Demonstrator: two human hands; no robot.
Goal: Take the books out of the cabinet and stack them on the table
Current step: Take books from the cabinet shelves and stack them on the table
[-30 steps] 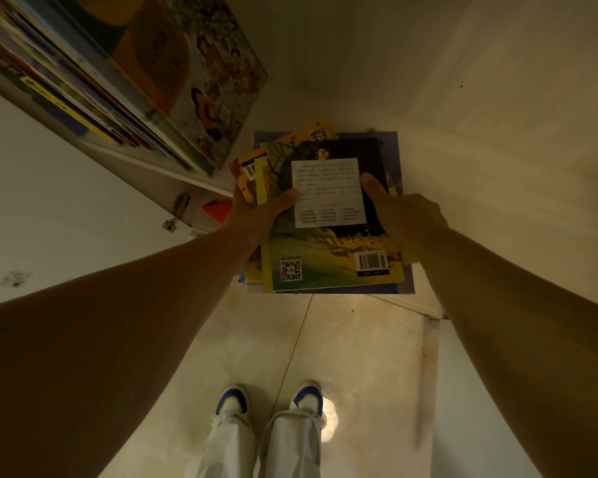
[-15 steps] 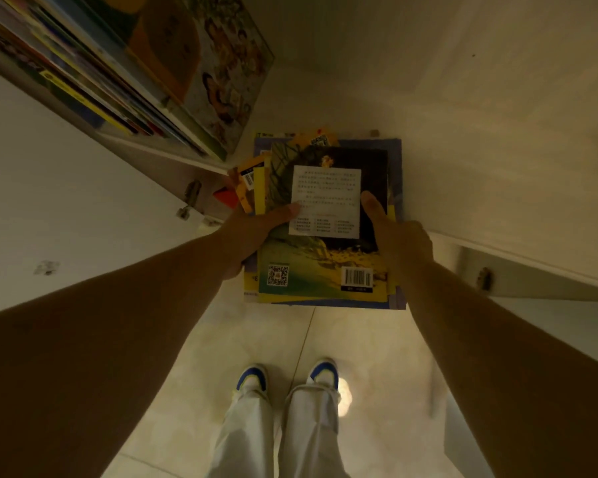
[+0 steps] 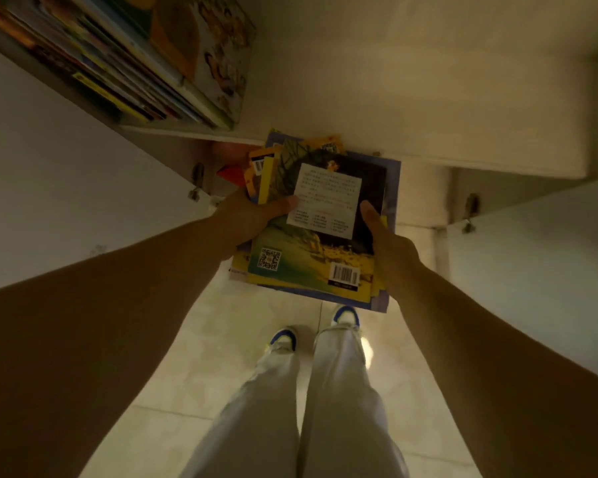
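We hold a stack of books (image 3: 320, 236) out in front of us with both hands, above the tiled floor (image 3: 201, 357) and clear of the cabinet (image 3: 394, 81). Our left hand (image 3: 247, 219) grips the stack's left edge, thumb lying across the top cover; its fingers are tucked beneath the books and we cannot see them. Our right hand (image 3: 390, 243) clasps the right edge the same way, thumb on top, fingers hidden underneath.

The top book shows its back cover: a pale text panel, a small code square near the lower left corner and a barcode near the lower right. The print is too small and dim for us to read. Below it the books sit unevenly, with yellow, orange and blue edges poking out, so we cannot count them.

At upper left a row of shelved books (image 3: 145, 63) stands in the cabinet, leaning and cut off by the frame edge; their spines are blurred. The open cabinet doors (image 3: 66, 167) flank the view on both sides, with hinges visible. A red scrap shows behind the stack near the left hinge, but we cannot tell what it is. Below, pale trousers (image 3: 308, 408) and blue-and-white shoes (image 3: 283, 338) stand on the floor. No table lies in view.
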